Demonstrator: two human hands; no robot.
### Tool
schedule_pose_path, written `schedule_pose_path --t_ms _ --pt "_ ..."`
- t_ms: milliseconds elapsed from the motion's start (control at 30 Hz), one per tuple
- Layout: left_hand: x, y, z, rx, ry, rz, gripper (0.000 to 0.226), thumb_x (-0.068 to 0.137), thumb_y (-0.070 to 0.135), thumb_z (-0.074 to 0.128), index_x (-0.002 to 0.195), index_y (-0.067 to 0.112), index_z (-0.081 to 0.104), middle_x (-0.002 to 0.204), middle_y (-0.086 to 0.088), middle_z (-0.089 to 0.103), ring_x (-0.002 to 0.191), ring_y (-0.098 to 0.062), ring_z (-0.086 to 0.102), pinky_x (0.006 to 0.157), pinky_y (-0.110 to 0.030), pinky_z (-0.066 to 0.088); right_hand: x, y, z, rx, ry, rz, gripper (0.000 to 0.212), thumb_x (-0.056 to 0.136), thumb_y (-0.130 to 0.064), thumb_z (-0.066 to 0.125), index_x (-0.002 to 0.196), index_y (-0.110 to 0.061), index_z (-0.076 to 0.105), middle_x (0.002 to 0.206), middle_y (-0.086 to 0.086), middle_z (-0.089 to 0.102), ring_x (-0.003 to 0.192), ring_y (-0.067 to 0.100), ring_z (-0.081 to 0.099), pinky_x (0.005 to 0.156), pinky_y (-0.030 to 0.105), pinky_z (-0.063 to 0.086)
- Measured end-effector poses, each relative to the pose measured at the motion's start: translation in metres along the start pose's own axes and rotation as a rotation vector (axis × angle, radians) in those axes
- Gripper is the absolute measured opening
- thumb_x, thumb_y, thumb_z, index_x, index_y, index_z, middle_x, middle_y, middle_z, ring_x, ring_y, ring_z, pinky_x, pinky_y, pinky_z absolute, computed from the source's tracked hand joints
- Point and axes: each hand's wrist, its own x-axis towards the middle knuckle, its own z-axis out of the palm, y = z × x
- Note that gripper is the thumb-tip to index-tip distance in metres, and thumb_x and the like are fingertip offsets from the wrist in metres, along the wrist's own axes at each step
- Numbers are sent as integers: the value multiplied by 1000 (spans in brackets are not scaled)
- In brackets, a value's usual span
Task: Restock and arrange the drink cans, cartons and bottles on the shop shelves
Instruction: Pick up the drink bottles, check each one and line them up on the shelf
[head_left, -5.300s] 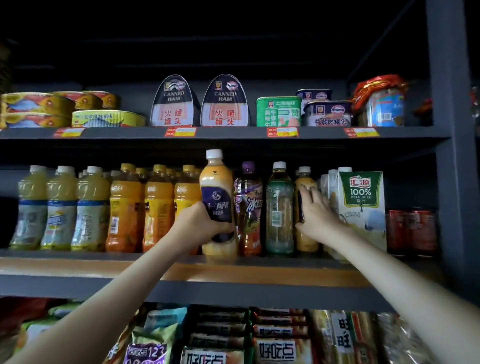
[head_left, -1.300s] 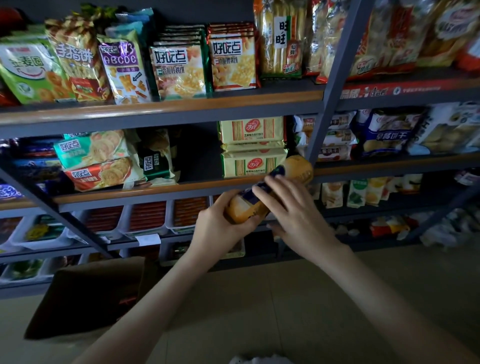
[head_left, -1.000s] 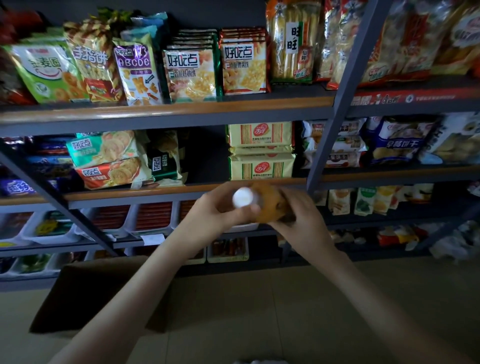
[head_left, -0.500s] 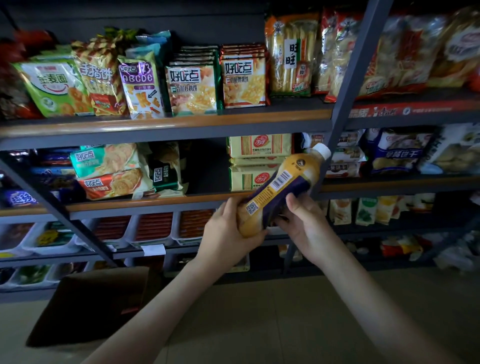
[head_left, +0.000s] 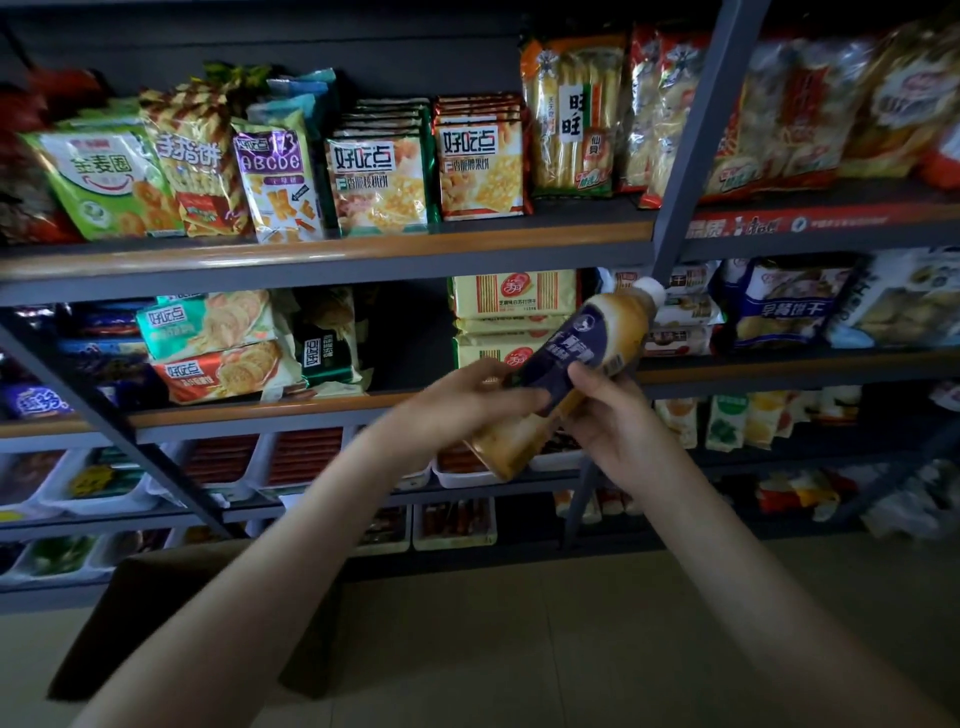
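Bottle (head_left: 576, 358) of tan drink with a dark blue label (head_left: 563, 353) and a white cap (head_left: 652, 290) – it is held in the air in front of the shelves (head_left: 322, 254), resting on none of them. It is tilted, cap up and to the right, base down and to the left.

Both hands grip it. The left hand (head_left: 462, 400) comes in from the left with its fingers curled over the label at mid-body; it is somewhat blurred. The right hand (head_left: 618, 421) holds the bottle from the right and below, thumb laid up against the label's lower edge, the other fingers wrapped round behind.

Just behind the cap stands a grey post (head_left: 696, 135), leaning in this wide view. Yellow packs (head_left: 514, 293) are stacked on the middle shelf behind the bottle's upper half. White trays (head_left: 462, 475) of red-brown goods sit on the shelf behind its base. On the top shelf stands a row of snack bags (head_left: 379, 176), upright and facing out, with larger clear bags to the right of the post.

Lower left, a brown box (head_left: 171, 623) sits on the pale floor (head_left: 519, 623) – beneath the left forearm, close to the bottom shelf.
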Motion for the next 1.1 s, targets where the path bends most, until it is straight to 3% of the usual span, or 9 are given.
schedule_pose_path --t_ms 133,233,367,467,633,733,867,1000,1100 --pt "14 19 -15 -240 -160 -163 53 62 40 74 107 14 64 91 -3 73 81 -18 69 75 -31 53 10 -21 19 -145 -37 150 40 92 -38 56 123 -14 59 124 11 66 116 24 63 102 40 46" --pt "11 35 -17 -313 -140 -188 54 64 45 77 104 13 62 86 -7 70 76 -19 67 72 -31 55 22 -38 29 -213 -67 237 42 96 -47 50 125 -19 60 122 11 67 113 23 64 98 40 49" --pt "9 60 -38 -382 -11 -158 44 61 46 67 87 11 64 79 -6 70 72 -18 66 78 -34 54 36 -60 45 -376 -69 267 64 78 -59 64 128 -20 61 127 12 64 120 30 59 107 53 40" --pt "4 80 -57 -305 85 -70 56 67 45 74 106 7 65 96 -16 70 88 -25 65 83 -36 54 46 -86 65 -468 -181 213 51 78 -47 65 119 -17 65 115 8 69 109 23 64 92 43 52" --pt "-11 121 -86 -133 410 265 46 78 18 78 118 21 56 89 -4 72 72 -13 70 58 -26 56 58 -133 122 -777 -307 -115 14 84 -31 70 97 -33 66 95 -14 72 98 6 65 93 30 49" --pt "-16 144 -109 124 654 467 59 66 33 86 115 32 54 97 -3 74 89 -16 71 83 -38 57 71 -150 162 -923 -387 -359 19 87 -32 69 96 -42 56 97 -33 57 94 -14 54 79 10 42" --pt "-31 171 -138 528 1002 548 58 64 49 81 114 38 53 91 14 72 84 -3 67 75 -27 54 98 -163 210 -1051 -387 -610 38 82 -35 74 115 -34 56 112 -16 64 108 4 59 90 23 47" --pt "-36 190 -178 908 1252 677 69 76 35 78 137 22 46 103 1 70 91 -23 66 68 -29 46 128 -165 257 -1154 -327 -896 42 81 -33 77 116 -15 62 106 -5 65 102 10 58 77 20 40" --pt "-29 199 -227 1198 1346 814 77 68 22 86 134 7 48 111 -11 68 88 -29 66 58 -27 43 157 -164 290 -1087 -407 -1061 33 81 -22 77 111 -12 66 101 -3 68 98 12 60 80 14 43"
